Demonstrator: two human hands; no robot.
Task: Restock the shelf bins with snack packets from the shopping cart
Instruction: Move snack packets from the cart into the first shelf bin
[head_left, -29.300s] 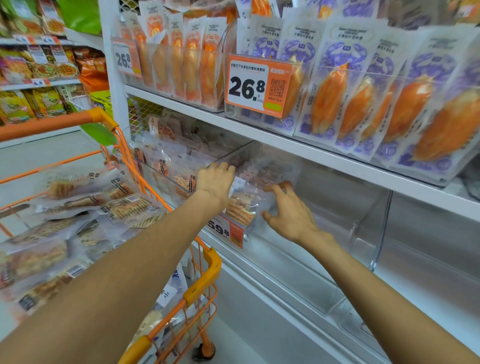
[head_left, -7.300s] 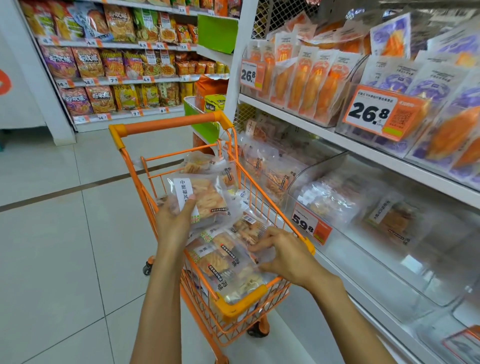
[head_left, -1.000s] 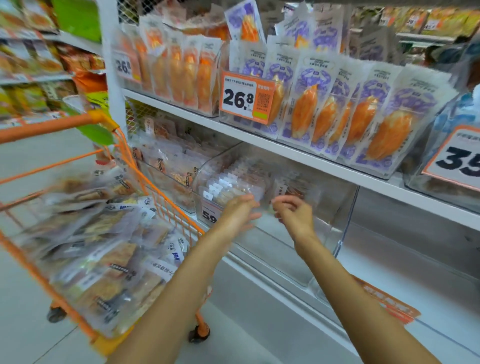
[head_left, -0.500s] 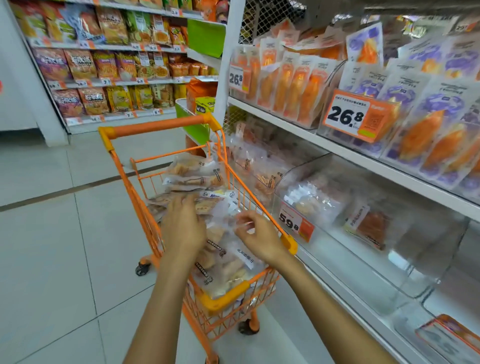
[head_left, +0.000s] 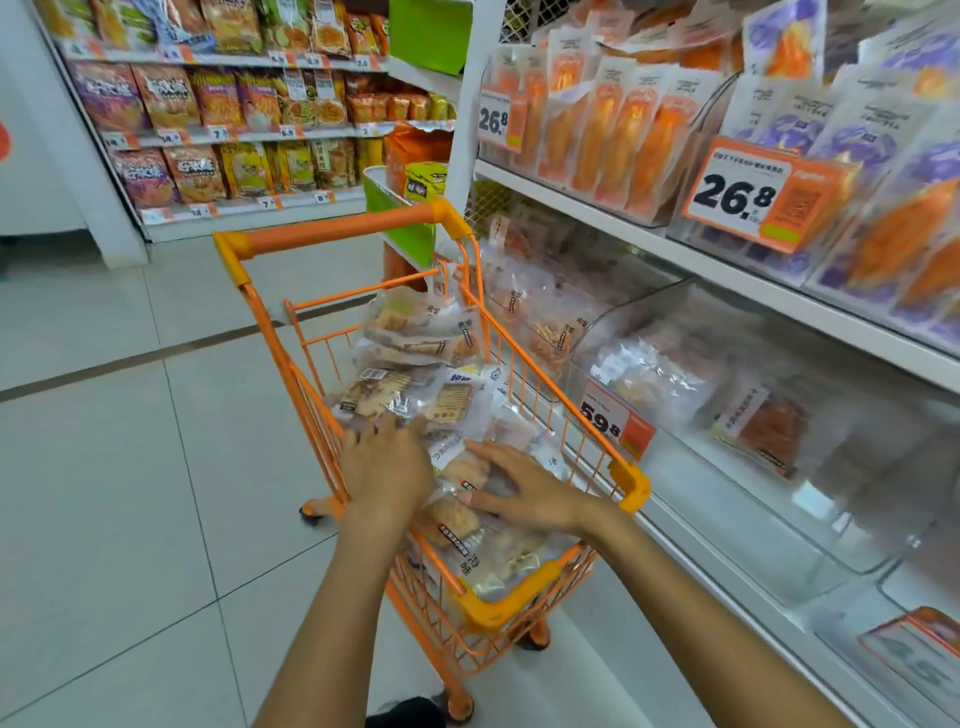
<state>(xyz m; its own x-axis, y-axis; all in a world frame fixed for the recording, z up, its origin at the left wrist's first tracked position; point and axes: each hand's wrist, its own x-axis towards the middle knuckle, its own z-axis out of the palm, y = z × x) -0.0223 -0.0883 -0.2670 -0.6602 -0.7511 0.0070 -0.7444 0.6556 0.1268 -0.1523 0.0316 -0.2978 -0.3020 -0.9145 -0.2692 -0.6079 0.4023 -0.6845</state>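
Note:
An orange shopping cart (head_left: 337, 236) stands in the aisle, piled with clear snack packets (head_left: 410, 395). My left hand (head_left: 387, 467) lies flat on the pile, fingers spread toward the far packets. My right hand (head_left: 524, 486) rests on a packet of pale crackers (head_left: 457, 499) near the cart's front, thumb and fingers stretched over it. To the right, a clear shelf bin (head_left: 613, 332) with a 59.8 price tag (head_left: 610, 421) holds several packets, and one orange-filled packet (head_left: 769, 431) leans further right in it.
The upper shelf (head_left: 727, 260) carries bins of orange and purple packets with 26.8 tags. Another clear bin of packets (head_left: 545, 317) sits behind the cart. Chip shelves (head_left: 234, 130) line the far wall. Tiled floor (head_left: 104, 493) spreads out left of the cart.
One second ago both hands were at the shelf bin. They have since come down into the cart and now spread flatter over the packets, the right hand lower on the pile.

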